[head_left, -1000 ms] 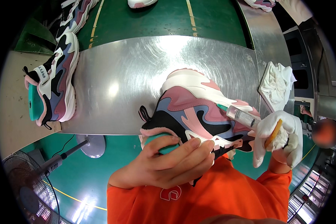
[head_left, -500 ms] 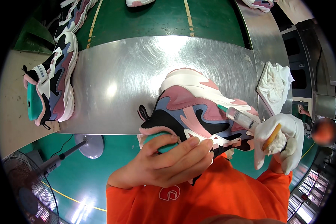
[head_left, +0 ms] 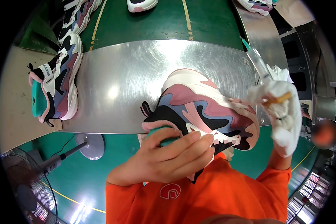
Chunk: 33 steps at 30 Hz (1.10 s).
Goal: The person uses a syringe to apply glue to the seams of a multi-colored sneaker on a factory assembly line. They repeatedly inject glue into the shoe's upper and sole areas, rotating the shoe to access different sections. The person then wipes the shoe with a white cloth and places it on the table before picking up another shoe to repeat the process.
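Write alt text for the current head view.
A bare left hand holds a pink, blue and black sneaker, sole facing away, at the near edge of a metal worktop, while a white-gloved right hand holds a green-tipped syringe clear of the sneaker. A second sneaker is at left.

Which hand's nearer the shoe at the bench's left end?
Left. The left hand holds another shoe, to the right of the left-end shoe; the right hand, farther right, holds a syringe.
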Motion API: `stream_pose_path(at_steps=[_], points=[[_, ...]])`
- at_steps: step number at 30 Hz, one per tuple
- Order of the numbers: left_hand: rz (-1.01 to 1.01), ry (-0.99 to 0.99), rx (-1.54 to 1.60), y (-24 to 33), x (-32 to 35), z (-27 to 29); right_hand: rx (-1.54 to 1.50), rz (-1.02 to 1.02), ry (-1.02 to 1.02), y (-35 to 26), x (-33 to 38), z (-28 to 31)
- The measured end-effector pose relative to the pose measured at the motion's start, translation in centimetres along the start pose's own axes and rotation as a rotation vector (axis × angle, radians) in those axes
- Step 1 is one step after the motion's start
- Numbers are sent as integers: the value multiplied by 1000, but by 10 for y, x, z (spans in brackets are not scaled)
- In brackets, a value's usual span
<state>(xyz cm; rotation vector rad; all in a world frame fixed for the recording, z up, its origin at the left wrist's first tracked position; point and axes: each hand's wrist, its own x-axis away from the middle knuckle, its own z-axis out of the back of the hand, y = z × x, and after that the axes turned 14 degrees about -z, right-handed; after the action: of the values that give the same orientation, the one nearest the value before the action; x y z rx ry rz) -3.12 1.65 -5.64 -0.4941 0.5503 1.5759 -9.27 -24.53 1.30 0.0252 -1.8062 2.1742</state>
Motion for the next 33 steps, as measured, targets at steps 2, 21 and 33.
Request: stream_pose_path(at_steps=[2,21,33], points=[[30,2,11,0,-2,0,46,69,-74,1,-14,-16],[36,-29,74,-6,-18,7,487,601,-265,10,-59,-27],[23,-44,79,-5,-18,7,267,352,40,15,-71,-11]])
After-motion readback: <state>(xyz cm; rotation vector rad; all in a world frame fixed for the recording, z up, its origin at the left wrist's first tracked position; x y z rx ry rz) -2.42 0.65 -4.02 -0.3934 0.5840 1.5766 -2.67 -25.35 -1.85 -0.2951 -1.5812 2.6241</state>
